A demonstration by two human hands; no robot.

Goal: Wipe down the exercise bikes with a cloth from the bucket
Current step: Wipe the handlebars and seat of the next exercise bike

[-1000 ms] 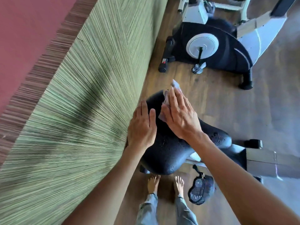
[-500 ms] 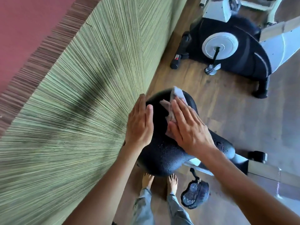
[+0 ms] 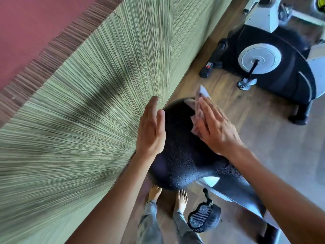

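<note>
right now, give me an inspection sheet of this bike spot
surface: black seat beaded with droplets
job's things: cloth flat on the seat's far part, one corner sticking up past the fingers; no bucket seen
clutter: nothing seen
grippers: right hand presses the cloth with straight fingers; left hand flat at the seat's left edge, holding nothing
cables: nothing seen
surroundings: striped green wall on the left, wood floor, second bike beyond, pedal by bare feet
</note>
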